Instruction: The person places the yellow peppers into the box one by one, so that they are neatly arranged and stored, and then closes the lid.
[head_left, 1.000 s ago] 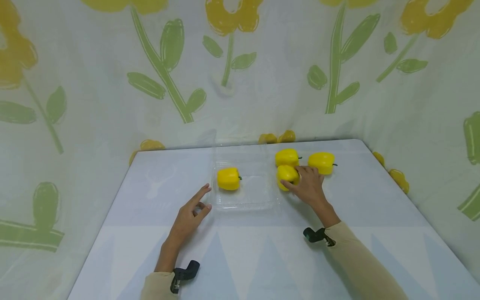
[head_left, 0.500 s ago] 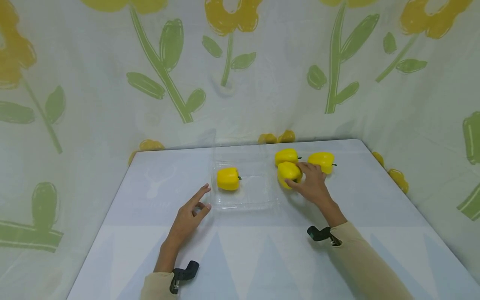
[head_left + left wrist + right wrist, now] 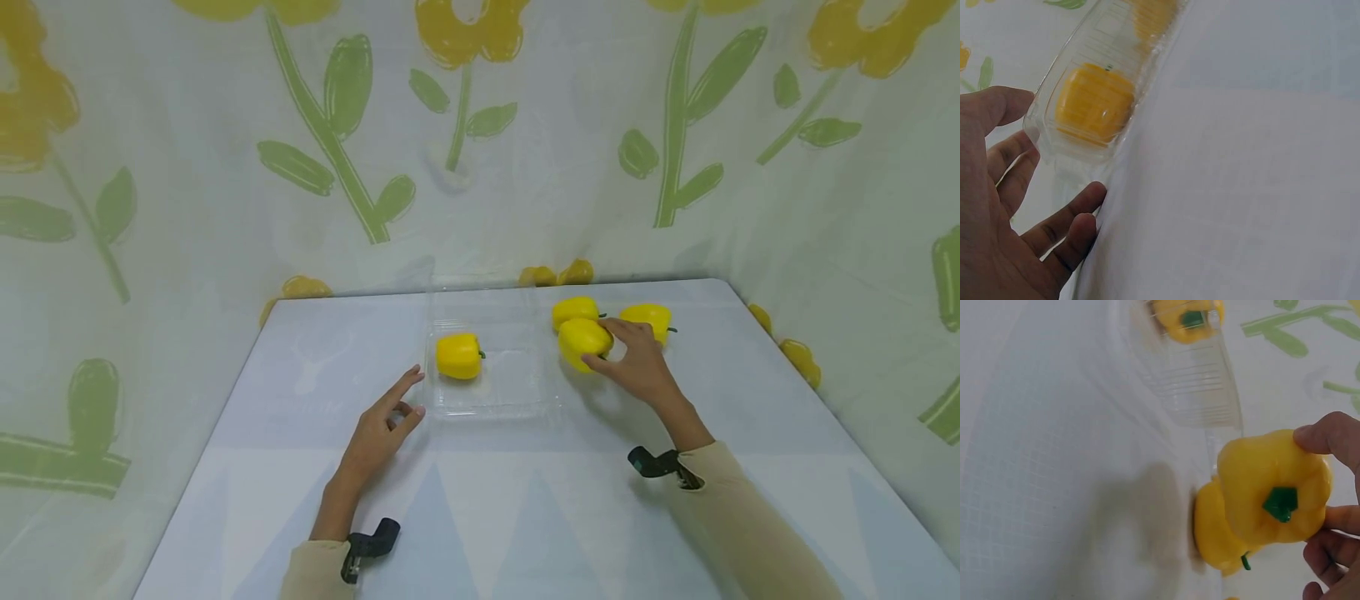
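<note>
My right hand (image 3: 639,360) holds a yellow bell pepper (image 3: 582,343) between thumb and fingers. In the right wrist view this pepper (image 3: 1254,487) hangs above the table, its green stem facing the camera. A clear plastic container (image 3: 491,412) stands mid-table with one yellow bell pepper (image 3: 458,357) lying in its left part. At the container's left side is my left hand (image 3: 373,435), thumb and fingers spread. Fingertips meet the container's end wall (image 3: 1038,125) in the left wrist view.
Behind the held pepper lies another yellow bell pepper (image 3: 573,310), partly covered by it. One more bell pepper (image 3: 651,321) lies to its right, partly behind the right hand. The white table (image 3: 300,358) ends at a flower-patterned cloth (image 3: 525,192).
My right hand has raised the bell pepper off the table and tilted it, shifting slightly to the right and away. My left hand stays beside the container.
</note>
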`<move>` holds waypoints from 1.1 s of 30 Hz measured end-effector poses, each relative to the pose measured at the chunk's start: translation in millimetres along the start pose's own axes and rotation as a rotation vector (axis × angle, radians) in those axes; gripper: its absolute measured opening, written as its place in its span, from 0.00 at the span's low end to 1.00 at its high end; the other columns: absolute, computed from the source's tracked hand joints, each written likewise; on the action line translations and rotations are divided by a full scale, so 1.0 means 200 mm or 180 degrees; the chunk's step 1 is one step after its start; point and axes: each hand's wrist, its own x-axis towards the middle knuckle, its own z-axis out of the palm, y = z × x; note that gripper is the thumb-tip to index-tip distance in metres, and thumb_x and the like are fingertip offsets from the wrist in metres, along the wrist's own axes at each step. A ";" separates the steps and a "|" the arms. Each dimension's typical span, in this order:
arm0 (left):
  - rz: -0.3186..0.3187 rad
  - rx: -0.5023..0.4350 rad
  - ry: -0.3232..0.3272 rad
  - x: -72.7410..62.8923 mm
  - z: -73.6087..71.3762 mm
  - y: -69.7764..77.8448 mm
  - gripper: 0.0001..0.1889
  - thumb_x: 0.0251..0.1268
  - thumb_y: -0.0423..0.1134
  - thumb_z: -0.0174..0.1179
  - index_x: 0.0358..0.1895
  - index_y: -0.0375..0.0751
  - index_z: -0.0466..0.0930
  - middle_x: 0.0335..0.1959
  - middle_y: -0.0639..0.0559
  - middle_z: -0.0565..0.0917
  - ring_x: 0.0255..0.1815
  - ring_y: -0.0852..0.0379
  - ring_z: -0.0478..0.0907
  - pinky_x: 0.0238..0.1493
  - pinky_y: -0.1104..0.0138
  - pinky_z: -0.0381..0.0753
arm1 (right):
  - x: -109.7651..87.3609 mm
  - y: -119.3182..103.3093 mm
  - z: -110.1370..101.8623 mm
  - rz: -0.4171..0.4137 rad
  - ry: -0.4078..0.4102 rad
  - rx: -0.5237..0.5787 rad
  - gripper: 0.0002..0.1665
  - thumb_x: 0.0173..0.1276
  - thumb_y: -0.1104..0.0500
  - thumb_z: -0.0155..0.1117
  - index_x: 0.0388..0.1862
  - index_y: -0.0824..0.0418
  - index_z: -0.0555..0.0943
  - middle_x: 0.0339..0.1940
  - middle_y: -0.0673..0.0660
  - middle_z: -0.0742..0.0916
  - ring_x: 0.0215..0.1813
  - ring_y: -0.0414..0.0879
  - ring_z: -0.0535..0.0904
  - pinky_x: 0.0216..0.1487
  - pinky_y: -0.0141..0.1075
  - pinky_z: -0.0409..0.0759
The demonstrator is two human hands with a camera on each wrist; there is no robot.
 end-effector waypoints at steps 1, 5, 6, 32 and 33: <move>-0.0011 -0.0001 -0.0006 0.00 0.00 0.00 0.29 0.74 0.47 0.59 0.76 0.60 0.65 0.76 0.68 0.62 0.46 0.57 0.77 0.39 0.65 0.78 | 0.00 0.00 -0.01 0.0001 -0.0007 0.0010 0.45 0.62 0.43 0.74 0.72 0.64 0.71 0.71 0.66 0.73 0.65 0.64 0.63 0.64 0.63 0.59; -0.0031 -0.0005 -0.0010 0.00 0.00 0.00 0.29 0.74 0.47 0.59 0.76 0.61 0.65 0.76 0.69 0.62 0.46 0.57 0.77 0.38 0.64 0.78 | 0.01 0.00 -0.02 -0.0045 -0.0016 0.0099 0.46 0.61 0.44 0.74 0.72 0.63 0.70 0.72 0.65 0.73 0.66 0.63 0.63 0.64 0.62 0.61; -0.0033 -0.0006 -0.0009 0.00 0.00 0.00 0.29 0.74 0.47 0.59 0.75 0.61 0.65 0.76 0.69 0.62 0.46 0.57 0.77 0.38 0.64 0.78 | 0.02 0.00 -0.02 -0.0064 -0.0021 0.0107 0.46 0.61 0.44 0.74 0.72 0.63 0.70 0.72 0.65 0.73 0.66 0.63 0.63 0.64 0.62 0.61; -0.0008 -0.0048 -0.0019 0.01 0.01 -0.01 0.29 0.74 0.45 0.59 0.76 0.60 0.65 0.76 0.69 0.62 0.45 0.58 0.77 0.37 0.67 0.78 | 0.12 -0.13 -0.04 -0.0385 -0.0407 0.0307 0.43 0.59 0.49 0.77 0.72 0.55 0.72 0.71 0.57 0.75 0.69 0.58 0.61 0.65 0.62 0.62; -0.0009 -0.0045 -0.0020 0.01 0.01 -0.01 0.29 0.74 0.45 0.59 0.76 0.60 0.65 0.76 0.69 0.61 0.45 0.58 0.77 0.37 0.67 0.78 | 0.12 -0.14 -0.04 -0.0418 -0.0420 0.0315 0.43 0.59 0.49 0.77 0.72 0.55 0.72 0.71 0.56 0.75 0.69 0.58 0.61 0.65 0.62 0.62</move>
